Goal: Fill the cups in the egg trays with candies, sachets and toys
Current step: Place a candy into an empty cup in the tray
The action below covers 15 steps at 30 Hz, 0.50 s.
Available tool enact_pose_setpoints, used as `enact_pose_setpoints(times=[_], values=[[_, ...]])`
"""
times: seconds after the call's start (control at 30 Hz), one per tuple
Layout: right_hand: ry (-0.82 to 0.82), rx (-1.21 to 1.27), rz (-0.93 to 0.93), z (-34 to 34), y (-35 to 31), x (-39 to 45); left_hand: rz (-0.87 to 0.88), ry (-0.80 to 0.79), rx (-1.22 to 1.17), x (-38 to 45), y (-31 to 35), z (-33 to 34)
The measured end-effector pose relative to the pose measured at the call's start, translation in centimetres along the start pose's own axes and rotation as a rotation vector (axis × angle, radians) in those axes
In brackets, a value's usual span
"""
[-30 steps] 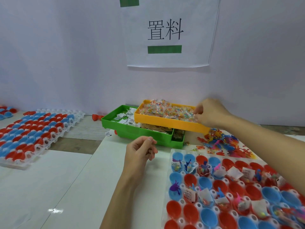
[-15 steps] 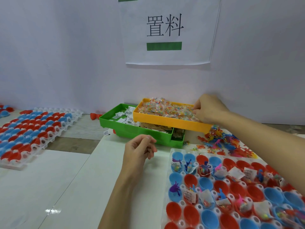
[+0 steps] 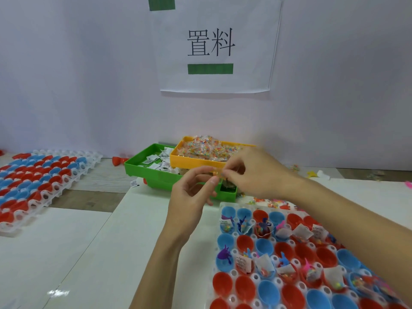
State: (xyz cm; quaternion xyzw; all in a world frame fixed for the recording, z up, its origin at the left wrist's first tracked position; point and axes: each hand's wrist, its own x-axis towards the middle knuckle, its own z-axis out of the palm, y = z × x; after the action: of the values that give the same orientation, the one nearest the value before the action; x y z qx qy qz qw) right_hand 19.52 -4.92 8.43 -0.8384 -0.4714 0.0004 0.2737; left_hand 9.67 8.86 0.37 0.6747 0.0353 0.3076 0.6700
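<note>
We see both hands meet in front of the yellow tray. Left hand and right hand fingers pinch what may be a candy packet, blurred. The egg tray lies below them.

Just behind the pinching fingers, the yellow bin and green bin are seen as smooth, glossy plastic, heaped with clear, shiny candy packets. Below the grip, the white tabletop is glossy, and the egg tray is translucent plastic.

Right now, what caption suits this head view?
Both hands pinch a candy packet above the egg tray.
</note>
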Motion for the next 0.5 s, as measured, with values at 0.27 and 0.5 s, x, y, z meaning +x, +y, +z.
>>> enact_pose_setpoints(times=[0.27,0.5], values=[[-0.039,0.158,0.060,0.9,-0.9,-0.3,0.014,0.010,-0.081,0.0,-0.4,-0.3],[-0.063,0.548,0.280,2.1,-1.1,-0.5,-0.025,-0.051,-0.190,0.0,-0.6,-0.5]])
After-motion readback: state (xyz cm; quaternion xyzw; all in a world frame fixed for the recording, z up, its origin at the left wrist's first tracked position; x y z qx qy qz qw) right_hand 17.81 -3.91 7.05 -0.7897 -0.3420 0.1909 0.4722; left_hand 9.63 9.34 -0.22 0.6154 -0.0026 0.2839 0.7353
